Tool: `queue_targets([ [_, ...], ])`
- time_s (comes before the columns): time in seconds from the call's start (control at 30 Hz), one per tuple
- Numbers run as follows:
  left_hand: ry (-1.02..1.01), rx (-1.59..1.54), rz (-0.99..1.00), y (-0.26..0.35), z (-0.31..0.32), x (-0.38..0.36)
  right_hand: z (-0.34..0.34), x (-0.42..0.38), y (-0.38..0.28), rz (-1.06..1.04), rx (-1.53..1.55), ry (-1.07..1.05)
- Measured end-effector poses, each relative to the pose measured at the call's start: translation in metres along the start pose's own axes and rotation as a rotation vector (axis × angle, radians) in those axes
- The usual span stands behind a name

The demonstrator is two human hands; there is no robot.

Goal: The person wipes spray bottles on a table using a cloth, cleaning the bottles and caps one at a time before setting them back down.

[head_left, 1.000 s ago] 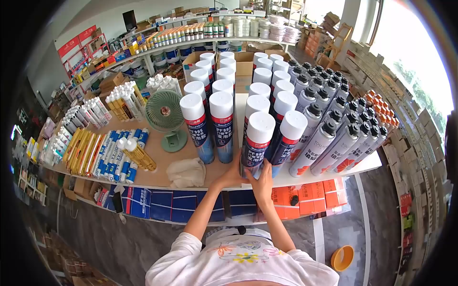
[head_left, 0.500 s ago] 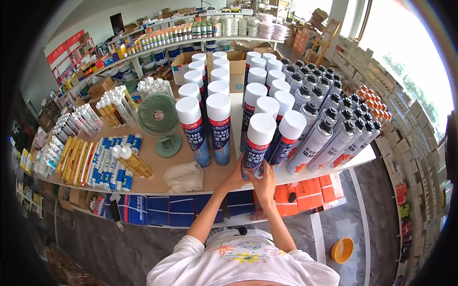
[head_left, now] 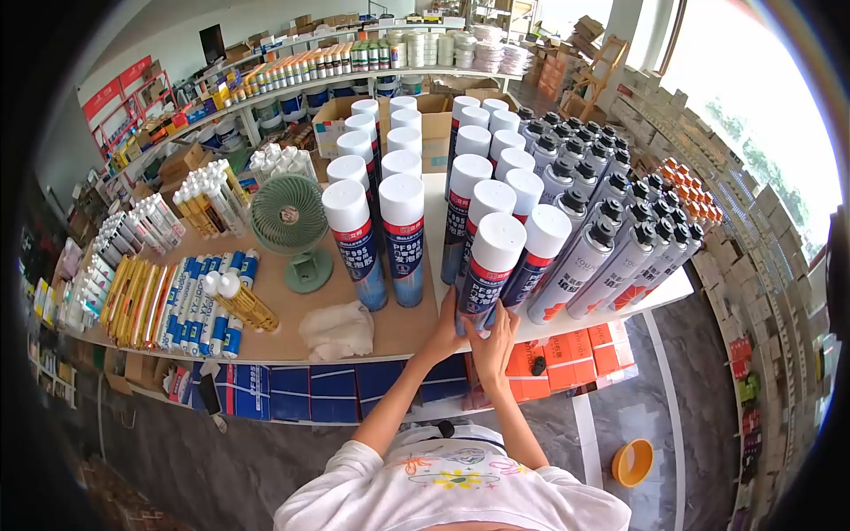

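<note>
A dark blue spray foam can [head_left: 485, 281] with a white cap and red band stands at the front of its double row, leaning slightly right. My left hand [head_left: 444, 333] wraps round its lower left side. Against its lower right side my right hand [head_left: 494, 343] closes, thumb in front. Touching or nearly touching it on the right is a matching spray can [head_left: 535, 252]. Behind stand more of these white-capped cans, and to the left another double row with a front can [head_left: 404, 239]. The held can's base is partly hidden by my fingers.
Silver black-topped cans [head_left: 580, 274] crowd the right side of the table [head_left: 416, 341]. To the left are a white cloth [head_left: 336, 331], a green fan [head_left: 289, 217] and several sealant tubes [head_left: 199, 301]. Orange boxes [head_left: 567, 358] and blue boxes [head_left: 332, 389] sit below the tabletop.
Both hands have shifted the held can slightly right, closer to the neighbouring can, and it tilts more. The camera view has moved a little.
</note>
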State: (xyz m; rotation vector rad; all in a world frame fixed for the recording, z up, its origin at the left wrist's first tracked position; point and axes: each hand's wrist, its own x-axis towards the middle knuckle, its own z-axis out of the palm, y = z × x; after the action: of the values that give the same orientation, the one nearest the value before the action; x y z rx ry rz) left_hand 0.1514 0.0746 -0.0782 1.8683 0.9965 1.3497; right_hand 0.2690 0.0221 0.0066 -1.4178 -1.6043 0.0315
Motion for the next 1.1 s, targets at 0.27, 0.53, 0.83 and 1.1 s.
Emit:
queue_targets([
  [0.27, -0.056, -0.244, -0.125, -0.006, -0.006, -0.009, -0.004, -0.002, -0.004, 0.044, 0.072, 0.003],
  [0.53, -0.007, -0.642, -0.261, -0.007, -0.025, -0.002, -0.006, -0.001, 0.003, 0.196, 0.295, -0.104],
  [0.83, 0.204, -0.354, -0.386, -0.022, -0.022, 0.016, -0.006, -0.006, -0.003, 0.197, 0.18, -0.047],
  [1.1, 0.215, -0.506, -0.501, -0.065, -0.021, 0.066, -0.003, -0.003, 0.003, 0.16, 0.245, -0.027],
])
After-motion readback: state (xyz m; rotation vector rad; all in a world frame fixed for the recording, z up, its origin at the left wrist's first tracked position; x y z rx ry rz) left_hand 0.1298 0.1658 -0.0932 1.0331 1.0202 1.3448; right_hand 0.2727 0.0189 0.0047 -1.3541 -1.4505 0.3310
